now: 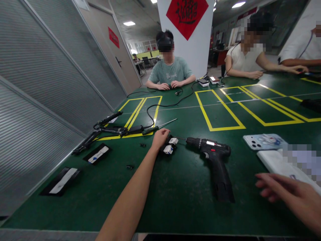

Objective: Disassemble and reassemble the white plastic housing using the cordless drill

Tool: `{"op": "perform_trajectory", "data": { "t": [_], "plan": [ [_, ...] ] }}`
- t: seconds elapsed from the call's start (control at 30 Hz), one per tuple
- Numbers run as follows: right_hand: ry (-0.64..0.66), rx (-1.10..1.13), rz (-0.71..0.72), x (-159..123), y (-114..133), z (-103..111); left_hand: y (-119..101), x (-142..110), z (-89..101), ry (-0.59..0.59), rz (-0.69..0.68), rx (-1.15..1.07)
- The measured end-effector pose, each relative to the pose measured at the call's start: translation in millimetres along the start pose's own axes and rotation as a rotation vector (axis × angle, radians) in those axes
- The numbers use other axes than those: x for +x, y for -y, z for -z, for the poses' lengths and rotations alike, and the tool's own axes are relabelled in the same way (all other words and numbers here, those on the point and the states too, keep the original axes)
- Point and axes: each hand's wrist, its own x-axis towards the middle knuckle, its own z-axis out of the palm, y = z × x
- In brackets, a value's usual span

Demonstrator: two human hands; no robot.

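My left hand (160, 139) reaches out over the table, its fingers bent and drawn together. Against its right side lie small black parts with white labels (170, 146); what the fingertips hold, if anything, is hidden. A black cordless drill (213, 150) lies on its side to the right, its long thin bit pointing at those parts. My right hand (283, 194) is held over the table at the right, fingers stretched out and apart, with nothing in them. Nearest to it are a phone in a light blue case (265, 142) and a white object (281, 164) that is partly blurred.
A screwdriver (159, 127) lies past my left hand, beside a black folding frame (107, 129) and a cable (173, 104). Two flat black packets (60, 181) with white labels and two small black pieces (129, 167) lie at left. Other people (170, 72) sit across the table.
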Motion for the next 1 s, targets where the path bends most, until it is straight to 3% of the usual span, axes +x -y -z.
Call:
{"op": "perform_trajectory", "data": {
  "t": [0.07, 0.1, 0.2, 0.3, 0.53, 0.83, 0.93, 1.0],
  "plan": [
    [0.185, -0.196, 0.014, 5, 29, -37, 0, 0, 0.0, 0.0, 0.001, 0.002],
    [0.203, -0.334, 0.097, 8, 45, -55, -1, 0, 0.1, 0.002, 0.0, 0.001],
    [0.033, -0.658, 0.242, 19, 82, -97, -1, 0, 0.5, 0.007, -0.004, -0.004],
    [0.033, -0.65, 0.231, 30, 95, -113, -1, -1, 0.5, 0.007, -0.008, -0.01],
    [0.093, -0.394, 0.071, 51, 87, -97, -2, -4, -1.7, 0.016, 0.01, -0.014],
    [0.123, -0.031, -0.092, 57, 83, -79, -8, -7, 3.6, 0.05, 0.018, -0.081],
    [0.1, 0.07, -0.125, 54, 87, -69, -11, -9, 5.1, 0.071, 0.011, -0.116],
    [0.018, 0.097, -0.103, 45, 92, -58, -13, -11, 5.9, 0.084, 0.008, -0.139]
  ]
}}
